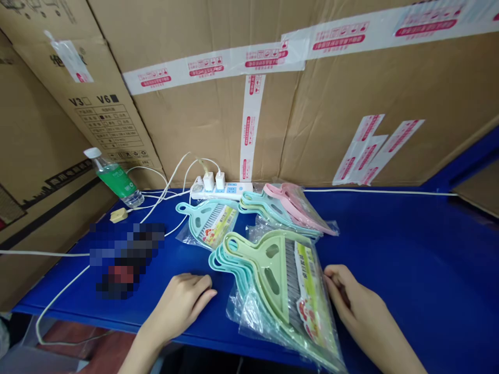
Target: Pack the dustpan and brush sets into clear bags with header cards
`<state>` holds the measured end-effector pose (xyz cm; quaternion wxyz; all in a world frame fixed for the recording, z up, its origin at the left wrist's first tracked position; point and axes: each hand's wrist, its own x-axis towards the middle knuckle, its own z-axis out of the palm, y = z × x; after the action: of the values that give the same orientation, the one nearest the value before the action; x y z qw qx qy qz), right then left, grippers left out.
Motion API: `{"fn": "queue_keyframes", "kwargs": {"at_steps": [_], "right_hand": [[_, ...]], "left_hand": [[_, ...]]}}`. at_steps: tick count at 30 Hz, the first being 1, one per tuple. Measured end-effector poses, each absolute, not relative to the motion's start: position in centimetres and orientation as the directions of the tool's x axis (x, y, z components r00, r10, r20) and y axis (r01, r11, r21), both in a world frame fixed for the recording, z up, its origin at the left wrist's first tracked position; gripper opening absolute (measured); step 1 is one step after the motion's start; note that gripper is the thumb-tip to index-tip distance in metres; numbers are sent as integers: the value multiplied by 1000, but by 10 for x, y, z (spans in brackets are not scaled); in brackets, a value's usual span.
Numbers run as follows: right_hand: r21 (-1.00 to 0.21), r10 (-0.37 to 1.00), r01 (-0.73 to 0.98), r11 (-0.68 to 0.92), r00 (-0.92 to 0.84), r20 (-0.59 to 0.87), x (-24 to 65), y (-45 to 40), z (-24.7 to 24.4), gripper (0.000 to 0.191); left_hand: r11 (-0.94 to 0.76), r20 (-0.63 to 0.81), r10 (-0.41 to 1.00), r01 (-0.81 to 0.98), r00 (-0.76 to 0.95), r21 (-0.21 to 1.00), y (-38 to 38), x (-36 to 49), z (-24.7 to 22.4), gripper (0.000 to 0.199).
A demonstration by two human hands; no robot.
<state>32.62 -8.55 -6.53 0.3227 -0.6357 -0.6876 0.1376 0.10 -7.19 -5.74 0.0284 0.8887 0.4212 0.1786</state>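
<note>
The right hand (351, 296) curls against the edge of a stack of pale green and teal plastic hand brushes in clear bags (273, 291); whether it grips, I cannot tell. The empty left hand (179, 306) rests loosely curled on the blue tabletop (351, 234), just beside the stack.

Got a stack of bagged plastic hand brushes (273, 291) up front on the tabletop (374, 249), a single bagged brush (206, 223) just behind it to the left, and a second stack (283, 205) behind on the right. The power strip (220, 191) sits against the cardboard box (195, 124), water bottle (115, 179) further left.
</note>
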Motion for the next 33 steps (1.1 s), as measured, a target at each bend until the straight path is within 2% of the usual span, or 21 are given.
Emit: {"fn": "queue_keyframes", "kwargs": {"at_steps": [10, 17, 24, 33], "right_hand": [[-550, 957, 817, 170, -3, 291, 324, -85, -67, 14], [-537, 969, 828, 159, -26, 247, 324, -84, -64, 22], [-520, 964, 839, 161, -21, 265, 324, -84, -65, 26], [-567, 964, 816, 115, 47, 262, 324, -85, -67, 30]], "left_hand": [[-684, 310, 715, 719, 626, 124, -69, 2, -59, 39], [-610, 266, 785, 771, 559, 181, -72, 1, -59, 50], [-617, 267, 784, 751, 561, 235, -71, 1, -59, 49], [-609, 314, 782, 766, 538, 205, -71, 2, -60, 47]]}}
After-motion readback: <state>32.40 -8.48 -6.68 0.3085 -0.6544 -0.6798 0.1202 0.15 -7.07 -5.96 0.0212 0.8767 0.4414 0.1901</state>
